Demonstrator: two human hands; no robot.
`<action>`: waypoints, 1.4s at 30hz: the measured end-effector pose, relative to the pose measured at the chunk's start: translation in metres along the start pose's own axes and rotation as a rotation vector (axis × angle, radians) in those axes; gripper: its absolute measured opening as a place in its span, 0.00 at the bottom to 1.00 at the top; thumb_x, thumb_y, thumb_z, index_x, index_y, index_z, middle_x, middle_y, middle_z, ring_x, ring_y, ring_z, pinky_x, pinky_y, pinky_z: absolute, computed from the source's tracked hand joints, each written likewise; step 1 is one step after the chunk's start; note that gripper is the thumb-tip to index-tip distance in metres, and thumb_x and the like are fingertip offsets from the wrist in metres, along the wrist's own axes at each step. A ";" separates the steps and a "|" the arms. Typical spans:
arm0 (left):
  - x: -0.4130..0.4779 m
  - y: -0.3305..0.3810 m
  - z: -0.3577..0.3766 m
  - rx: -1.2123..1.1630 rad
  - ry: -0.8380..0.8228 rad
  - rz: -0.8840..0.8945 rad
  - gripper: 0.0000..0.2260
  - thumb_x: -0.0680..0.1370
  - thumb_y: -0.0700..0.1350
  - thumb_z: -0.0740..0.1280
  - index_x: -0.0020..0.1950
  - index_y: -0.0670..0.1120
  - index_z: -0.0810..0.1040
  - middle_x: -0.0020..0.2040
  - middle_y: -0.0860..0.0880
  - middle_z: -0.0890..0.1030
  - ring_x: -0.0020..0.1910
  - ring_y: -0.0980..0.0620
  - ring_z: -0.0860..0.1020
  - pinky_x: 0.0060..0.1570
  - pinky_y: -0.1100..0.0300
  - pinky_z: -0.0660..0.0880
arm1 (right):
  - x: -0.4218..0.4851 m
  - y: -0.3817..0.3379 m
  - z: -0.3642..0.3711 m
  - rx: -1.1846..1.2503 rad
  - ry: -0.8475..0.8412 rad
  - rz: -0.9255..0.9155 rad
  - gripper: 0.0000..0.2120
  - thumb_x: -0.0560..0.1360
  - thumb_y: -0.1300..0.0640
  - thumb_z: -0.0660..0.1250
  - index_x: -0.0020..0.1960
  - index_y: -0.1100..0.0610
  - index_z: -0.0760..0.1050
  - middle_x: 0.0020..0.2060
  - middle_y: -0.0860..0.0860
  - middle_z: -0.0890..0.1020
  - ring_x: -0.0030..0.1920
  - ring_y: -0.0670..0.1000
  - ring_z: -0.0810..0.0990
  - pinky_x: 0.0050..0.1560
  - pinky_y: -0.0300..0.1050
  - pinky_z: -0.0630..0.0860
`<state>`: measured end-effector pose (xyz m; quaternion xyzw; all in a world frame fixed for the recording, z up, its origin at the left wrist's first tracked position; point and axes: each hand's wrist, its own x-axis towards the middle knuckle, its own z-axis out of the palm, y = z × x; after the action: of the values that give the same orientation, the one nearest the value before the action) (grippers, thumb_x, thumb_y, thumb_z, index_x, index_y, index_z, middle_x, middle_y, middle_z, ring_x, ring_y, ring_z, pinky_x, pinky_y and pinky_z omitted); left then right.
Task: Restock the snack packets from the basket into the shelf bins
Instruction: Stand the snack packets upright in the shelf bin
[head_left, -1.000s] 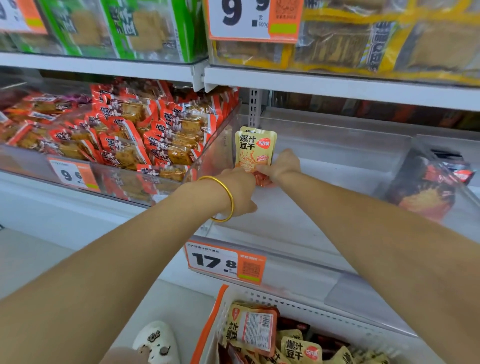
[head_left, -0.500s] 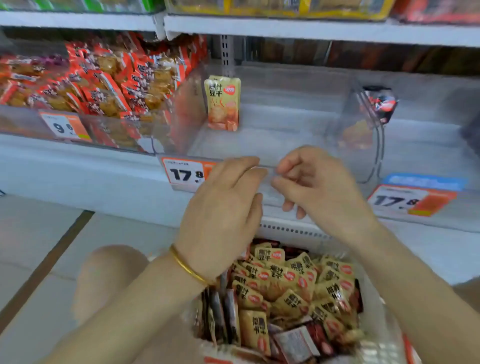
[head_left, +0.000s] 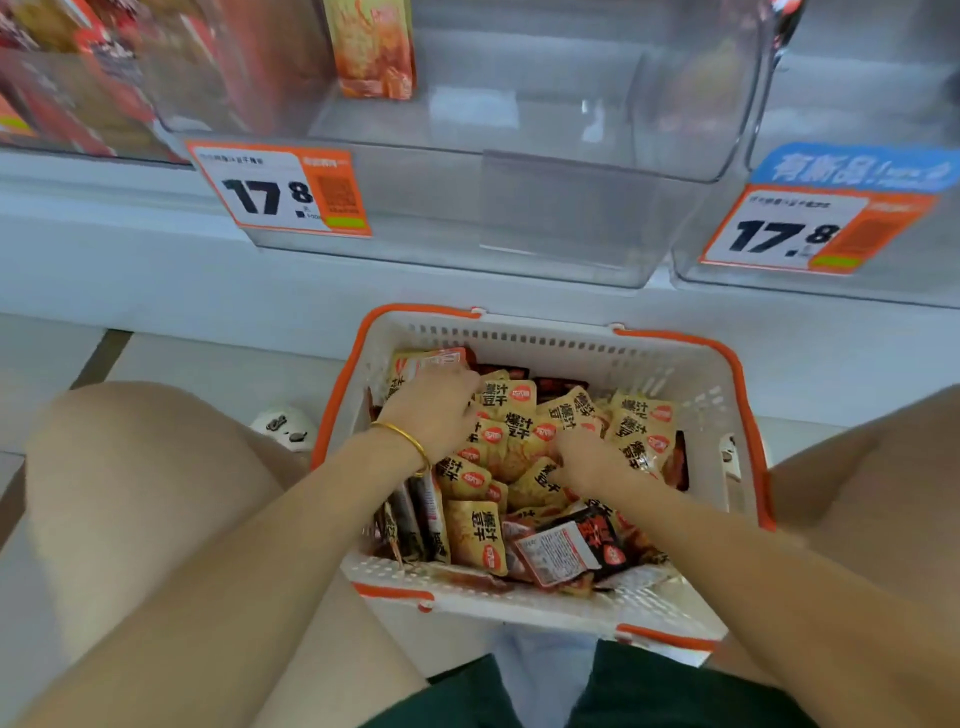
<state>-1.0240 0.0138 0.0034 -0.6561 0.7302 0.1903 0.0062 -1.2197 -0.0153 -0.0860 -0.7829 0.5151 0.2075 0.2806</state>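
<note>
Stock: yellow snack packets (head_left: 475, 535) heaped in white plastic orange-rimmed basket (head_left: 519, 344) below clear plastic shelf bin (head_left: 545, 218)
Left hand (head_left: 434, 410): on the heap; I cannot tell its grip
Right hand (head_left: 587, 460): there too, grip unclear

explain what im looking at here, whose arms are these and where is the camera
No machine here: this is a person working bare-handed, filmed by one wide-angle camera worn on their head, looking forward and down. Between their knees sits a white basket with orange trim, full of yellow snack packets plus a few dark packets. The left hand, wearing a gold bangle, and the right hand both reach into the pile; whether either grips a packet is unclear. Above is a clear shelf bin with a 17.8 price tag, one orange-yellow packet standing inside.
</note>
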 end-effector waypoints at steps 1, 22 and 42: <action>0.001 0.000 0.001 -0.002 -0.019 0.000 0.14 0.78 0.42 0.59 0.62 0.44 0.76 0.59 0.44 0.77 0.60 0.46 0.73 0.60 0.51 0.70 | 0.000 0.000 0.006 -0.036 -0.001 -0.014 0.03 0.76 0.58 0.64 0.46 0.58 0.74 0.44 0.53 0.78 0.49 0.56 0.78 0.46 0.50 0.77; -0.060 0.018 -0.111 -0.972 0.136 0.012 0.06 0.74 0.33 0.68 0.46 0.44 0.79 0.39 0.49 0.82 0.37 0.57 0.80 0.39 0.64 0.78 | -0.131 -0.062 -0.178 0.902 0.140 -0.520 0.14 0.74 0.56 0.67 0.58 0.59 0.75 0.47 0.55 0.83 0.43 0.47 0.84 0.44 0.40 0.81; 0.037 -0.047 -0.258 0.109 0.341 -0.095 0.11 0.78 0.48 0.62 0.52 0.41 0.75 0.54 0.38 0.76 0.55 0.38 0.74 0.52 0.52 0.69 | 0.045 -0.171 -0.341 0.647 0.610 -0.263 0.16 0.69 0.60 0.74 0.56 0.57 0.78 0.45 0.52 0.80 0.47 0.55 0.80 0.47 0.47 0.78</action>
<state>-0.9220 -0.0986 0.2203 -0.7112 0.6982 0.0361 -0.0731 -1.0325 -0.2161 0.1825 -0.7389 0.5089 -0.2412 0.3700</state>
